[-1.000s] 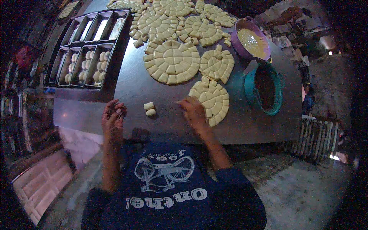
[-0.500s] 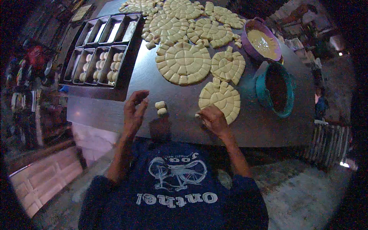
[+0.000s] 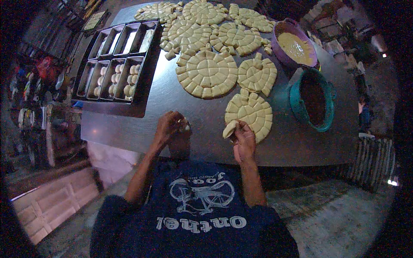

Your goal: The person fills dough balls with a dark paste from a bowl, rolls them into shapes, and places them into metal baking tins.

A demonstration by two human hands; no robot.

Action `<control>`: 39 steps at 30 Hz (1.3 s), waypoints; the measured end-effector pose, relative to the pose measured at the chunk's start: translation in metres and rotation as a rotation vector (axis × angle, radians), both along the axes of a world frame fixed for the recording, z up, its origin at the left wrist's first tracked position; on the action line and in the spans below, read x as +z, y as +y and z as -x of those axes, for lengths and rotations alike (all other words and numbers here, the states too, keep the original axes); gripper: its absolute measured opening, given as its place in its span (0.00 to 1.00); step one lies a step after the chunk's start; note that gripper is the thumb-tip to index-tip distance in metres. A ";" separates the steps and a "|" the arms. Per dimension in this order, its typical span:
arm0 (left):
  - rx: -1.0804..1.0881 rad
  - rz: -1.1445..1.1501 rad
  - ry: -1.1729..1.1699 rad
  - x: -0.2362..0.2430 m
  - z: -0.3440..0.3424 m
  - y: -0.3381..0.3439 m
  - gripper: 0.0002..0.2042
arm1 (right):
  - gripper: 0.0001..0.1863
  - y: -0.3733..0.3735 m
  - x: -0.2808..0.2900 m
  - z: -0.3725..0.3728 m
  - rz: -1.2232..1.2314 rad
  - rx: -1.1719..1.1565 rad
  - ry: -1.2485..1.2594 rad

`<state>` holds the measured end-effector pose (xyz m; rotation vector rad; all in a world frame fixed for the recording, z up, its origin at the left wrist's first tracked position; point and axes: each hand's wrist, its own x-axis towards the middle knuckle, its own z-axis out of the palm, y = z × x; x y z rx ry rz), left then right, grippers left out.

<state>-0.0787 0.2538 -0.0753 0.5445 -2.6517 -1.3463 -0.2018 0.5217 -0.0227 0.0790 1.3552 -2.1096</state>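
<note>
My right hand (image 3: pixel 245 141) pinches a flat piece of dough (image 3: pixel 230 128) at the near left edge of a round of scored dough (image 3: pixel 249 112). To its left, my left hand (image 3: pixel 168 127) curls over the small rolled dough pieces on the metal table; only a pale bit of them shows past the fingertips, and the rest is hidden. Beyond the hands lie a larger scored dough round (image 3: pixel 206 74) and a smaller one (image 3: pixel 257 75), each cut into wedges and blocks.
A dark tray of loaf tins (image 3: pixel 116 60) stands at the far left; several near tins hold dough balls. More cut dough rounds (image 3: pixel 187 32) cover the back. On the right are a purple basin (image 3: pixel 279 51) of yellowish batter and a teal bucket (image 3: pixel 294 101). The metal table's (image 3: pixel 301 150) front edge runs before me.
My left hand has moved right and closed over the small dough pieces. The right hand has turned, and a piece of dough now shows in its fingers.
</note>
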 end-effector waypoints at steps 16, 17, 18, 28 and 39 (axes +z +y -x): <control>0.035 0.144 0.502 0.132 0.042 0.092 0.20 | 0.24 -0.032 0.022 -0.023 0.328 0.112 0.334; -0.009 0.346 0.632 0.144 0.056 0.107 0.18 | 0.25 -0.028 0.013 -0.022 0.185 0.135 0.411; -0.070 0.379 0.663 0.145 0.065 0.116 0.17 | 0.27 -0.027 0.010 -0.020 0.053 0.159 0.479; -0.492 0.011 0.624 0.123 0.110 0.157 0.13 | 0.21 0.033 0.038 -0.008 0.434 0.258 -0.009; -0.175 -0.680 0.019 0.106 0.117 0.193 0.23 | 0.13 0.183 0.096 0.141 -0.378 -0.003 0.455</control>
